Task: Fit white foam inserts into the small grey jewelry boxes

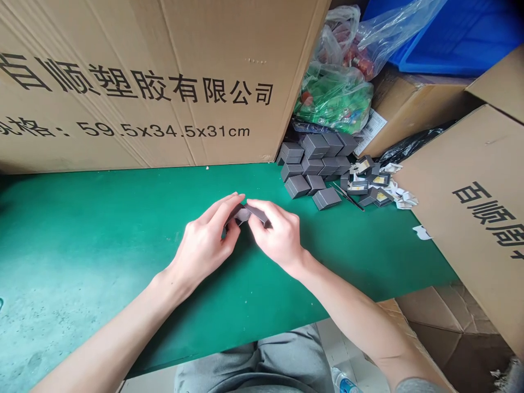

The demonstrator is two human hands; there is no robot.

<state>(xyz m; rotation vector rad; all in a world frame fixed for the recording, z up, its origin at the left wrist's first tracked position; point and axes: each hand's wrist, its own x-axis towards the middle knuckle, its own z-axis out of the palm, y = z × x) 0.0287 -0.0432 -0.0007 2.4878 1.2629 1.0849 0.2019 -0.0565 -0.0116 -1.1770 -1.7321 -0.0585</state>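
Head view: a small dark-gray box (244, 214), sharp-edged, with a paler face between two tilted panels, partly covered. Left hand (209, 233) and right hand (279, 233) both pinch it, left of the stacked gray boxes (314, 167).

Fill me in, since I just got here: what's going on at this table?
A person's left hand and right hand grip a small dark grey box from either side, over the green tabletop. It looks partly open, though the fingers hide much of it. Toward the back right is a pile of similar boxes, apparently closed; beside it lie several that look open, near crumpled white pieces.
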